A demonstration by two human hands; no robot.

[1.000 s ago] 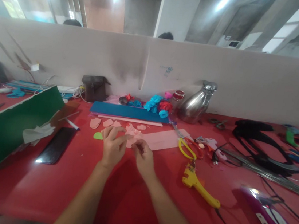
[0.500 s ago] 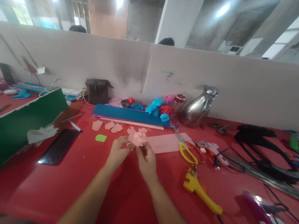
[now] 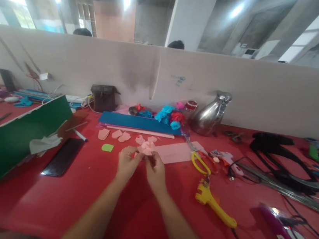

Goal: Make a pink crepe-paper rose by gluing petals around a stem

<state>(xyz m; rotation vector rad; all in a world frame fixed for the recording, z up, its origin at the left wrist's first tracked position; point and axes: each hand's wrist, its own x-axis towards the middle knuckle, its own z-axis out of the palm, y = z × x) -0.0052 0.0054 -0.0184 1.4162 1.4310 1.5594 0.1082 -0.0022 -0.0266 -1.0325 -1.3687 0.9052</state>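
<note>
A pink paper flower (image 3: 147, 147) is pinched between both hands above the red table (image 3: 87, 200). My left hand (image 3: 127, 162) is closed on its left underside, and my right hand (image 3: 155, 170) is closed on its lower right. The fingertips partly hide the flower's base. Behind and to the left lie several loose pink petals (image 3: 123, 136) and a light green rounded piece (image 3: 107, 147). A pink paper strip (image 3: 177, 152) stretches away to the right of the flower.
To the right lie yellow-handled scissors (image 3: 200, 163), a yellow glue gun (image 3: 215, 207) with a cord, and a purple power strip (image 3: 291, 235). A phone (image 3: 63, 157) and a green board (image 3: 14, 147) are on the left. A steel jug (image 3: 211, 114) stands at the back.
My left hand, raised with spread fingers a second ago, has come down and closed on the flower. Since half a second ago the flower has tilted slightly.
</note>
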